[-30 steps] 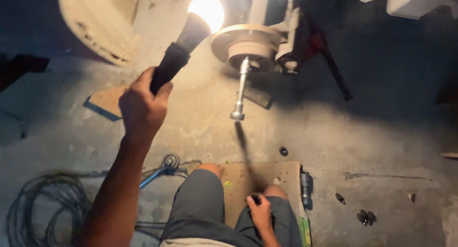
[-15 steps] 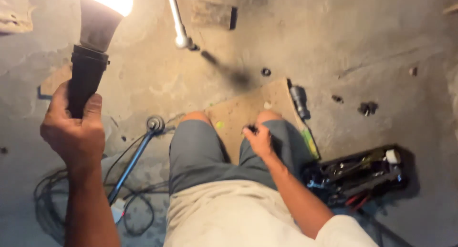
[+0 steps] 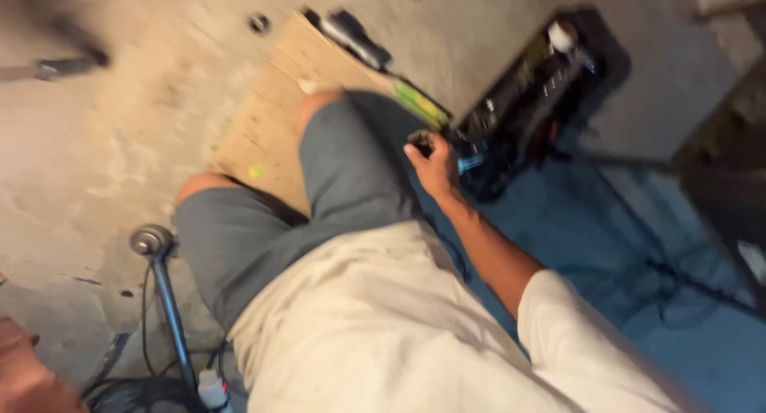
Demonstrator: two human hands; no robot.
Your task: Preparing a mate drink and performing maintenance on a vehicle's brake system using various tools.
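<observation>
The right hand (image 3: pixel 431 164) was curled around a small dark object (image 3: pixel 420 140), pinched between thumb and fingertips; blur hid what kind of part it was, though it looked round and metallic. The hand hovered over the person's right thigh, clad in grey shorts (image 3: pixel 335 181) of smooth woven cloth.

Just beyond the hand, on its outer side, lay an open black toolbox (image 3: pixel 550 94), long and shallow, its tray crowded with shiny metal tools and a white knob-like piece at the far end. A blue-handled tool (image 3: pixel 469 162) poked out of the near end of the box, almost touching the knuckles. Ahead of the hand, a yellow-green tool (image 3: pixel 421 103) and a dark cylindrical tool (image 3: pixel 351 36) rested along the edge of a flat cardboard sheet (image 3: pixel 263 118), tan and matte, spread under the knees on the rough concrete floor (image 3: pixel 104 150). Past the toolbox the floor was covered with blue sheeting (image 3: pixel 590 237).

Well away across the body, only a sliver of the left hand (image 3: pixel 20 365) showed at the frame's lower corner; whether it was clenched could not be told. Near it a slim blue rod with a round metal head (image 3: pixel 152 241) lay among black cables (image 3: pixel 128 389).
</observation>
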